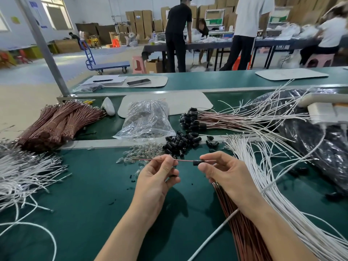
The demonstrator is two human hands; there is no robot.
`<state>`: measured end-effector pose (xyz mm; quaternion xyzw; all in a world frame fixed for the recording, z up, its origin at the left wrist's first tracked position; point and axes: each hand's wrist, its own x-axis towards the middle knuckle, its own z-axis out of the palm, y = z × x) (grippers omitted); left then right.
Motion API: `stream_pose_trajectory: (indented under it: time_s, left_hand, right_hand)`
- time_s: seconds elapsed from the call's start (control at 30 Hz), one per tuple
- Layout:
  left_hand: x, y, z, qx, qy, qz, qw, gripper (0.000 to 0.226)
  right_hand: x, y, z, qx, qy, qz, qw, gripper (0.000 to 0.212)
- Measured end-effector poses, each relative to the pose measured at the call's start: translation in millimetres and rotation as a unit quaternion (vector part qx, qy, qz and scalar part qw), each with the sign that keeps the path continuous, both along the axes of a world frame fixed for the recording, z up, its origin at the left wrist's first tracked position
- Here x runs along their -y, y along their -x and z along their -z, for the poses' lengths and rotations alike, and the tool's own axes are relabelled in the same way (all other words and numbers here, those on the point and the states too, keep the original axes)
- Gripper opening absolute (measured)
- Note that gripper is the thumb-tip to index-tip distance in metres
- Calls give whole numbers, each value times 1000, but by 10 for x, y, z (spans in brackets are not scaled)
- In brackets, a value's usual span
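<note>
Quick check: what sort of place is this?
Probably a factory wiring-assembly line: a green workbench with bundles of brown wires and loose black caps, stacked cardboard boxes behind. The left hand and right hand pinch one wire.

Bare forearms (131, 223), left hand (156, 178), right hand (224, 172) (nails trimmed short)

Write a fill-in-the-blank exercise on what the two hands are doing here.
1. The left hand and the right hand pinch one thin brown wire between them; the small cap on it is ____.
2. That cap sits nearer the ____ hand.
3. The loose wires at the far left of the table are ____.
4. The bundle of brown wires lies under the ____ forearm.
Missing words: black; right; white; right.
</note>
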<state>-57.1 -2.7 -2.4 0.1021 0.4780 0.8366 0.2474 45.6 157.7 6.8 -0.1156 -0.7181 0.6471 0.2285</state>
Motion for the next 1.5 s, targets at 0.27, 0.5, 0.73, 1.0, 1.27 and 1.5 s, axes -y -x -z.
stream_pose_trajectory:
  time_s: [0.27, 0.5, 0.73, 1.0, 1.27, 1.5]
  left_hand:
    - [-91, -230, -12, -38, 20, 88, 995, 7]
    - [-114, -213, 1, -24, 27, 76, 996, 28]
    - [-48, -70, 0, 21, -1, -8, 1000, 20]
    - [-38, -96, 2, 8, 8, -2, 1000, 9]
    - [-90, -186, 49, -128, 80, 6, 988, 26]
    - [-103, -220, 42, -149, 94, 17, 984, 23]
  right_hand:
    - [67, 2, -30, -7, 16, -12, 1000, 25]
    - [108, -1, -46, -3, 8, -14, 1000, 20]
    - [-33, -66, -122, -56, 144, 64, 986, 28]
    - [-150, -101, -124, -93, 259, 71, 959, 22]
    - [151, -48, -45, 9, 106, -33, 994, 27]
    - [157, -24, 2, 15, 67, -19, 997, 12]
